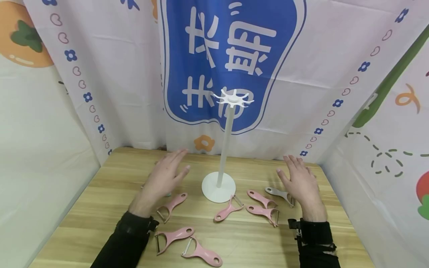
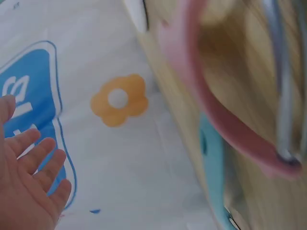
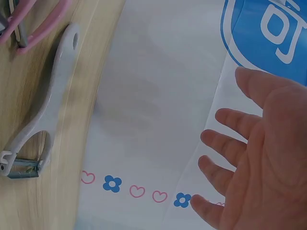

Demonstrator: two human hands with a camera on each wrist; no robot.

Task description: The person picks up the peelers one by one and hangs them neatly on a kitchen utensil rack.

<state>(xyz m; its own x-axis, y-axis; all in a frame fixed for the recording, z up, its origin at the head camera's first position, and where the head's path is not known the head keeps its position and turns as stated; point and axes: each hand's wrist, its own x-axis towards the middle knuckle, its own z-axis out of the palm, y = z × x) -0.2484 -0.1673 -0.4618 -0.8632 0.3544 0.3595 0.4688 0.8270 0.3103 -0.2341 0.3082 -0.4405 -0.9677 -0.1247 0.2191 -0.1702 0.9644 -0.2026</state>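
My left hand [image 1: 163, 177] is held over the left side of the table with fingers extended and nothing in it. Just below it lies a pink peeler [image 1: 175, 202], and a teal peeler [image 2: 213, 165] is mostly hidden by the hand in the head view. On the right, my right hand [image 1: 301, 183] also has its fingers extended, with an empty palm. A grey peeler [image 3: 53, 91] lies beside it, its blade end partly covered in the head view. Between the hands stands a white rack [image 1: 225, 149] with a round base and a ring of hooks [image 1: 233, 98] on top; nothing hangs there.
Two pink peelers lie near the front, one a bit left [image 1: 177, 234] and one [image 1: 205, 255] beside it. More pink peelers [image 1: 228, 212] lie right of the rack's base. A printed cloth [image 1: 134, 93] hangs behind the wooden table [image 1: 90, 223], with cloth at both sides.
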